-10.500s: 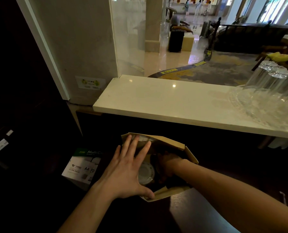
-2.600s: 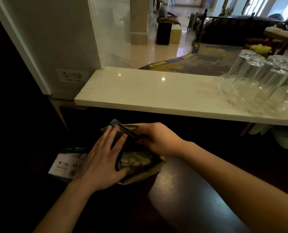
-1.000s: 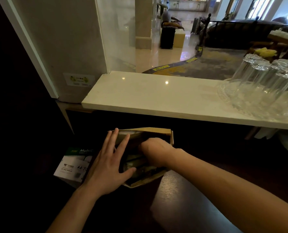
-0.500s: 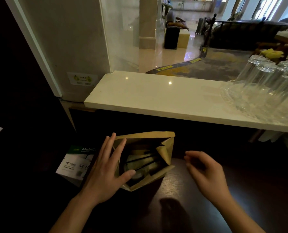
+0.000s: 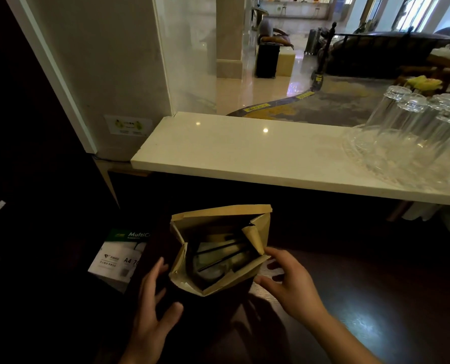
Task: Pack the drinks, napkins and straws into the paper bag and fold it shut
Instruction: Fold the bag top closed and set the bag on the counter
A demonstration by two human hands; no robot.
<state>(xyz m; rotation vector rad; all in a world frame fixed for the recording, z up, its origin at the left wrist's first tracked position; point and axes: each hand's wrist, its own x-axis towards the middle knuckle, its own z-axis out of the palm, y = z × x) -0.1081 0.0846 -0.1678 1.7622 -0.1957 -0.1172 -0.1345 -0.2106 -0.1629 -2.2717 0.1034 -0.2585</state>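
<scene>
The brown paper bag (image 5: pixel 220 215) stands upright on the dark wooden counter (image 5: pixel 363 298), its mouth open towards me. Inside it I see dark straws (image 5: pixel 218 250) lying across pale napkins (image 5: pixel 233 258), with a clear cup lid (image 5: pixel 212 273) below them. My left hand (image 5: pixel 155 308) is spread by the bag's left side, fingers apart, just off the paper. My right hand (image 5: pixel 288 282) reaches to the bag's near right rim with its fingers curled and apart, holding nothing.
A pale stone ledge (image 5: pixel 244 153) runs across behind the bag. Several upturned glasses (image 5: pixel 415 132) stand on a glass tray at its right end. A box of A4 paper (image 5: pixel 118 253) sits low on the left. A wall pillar rises at the back left.
My right hand has come out of the bag, swung right, and moved back to the bag's near right rim. My left hand has slid down off the bag's left side.
</scene>
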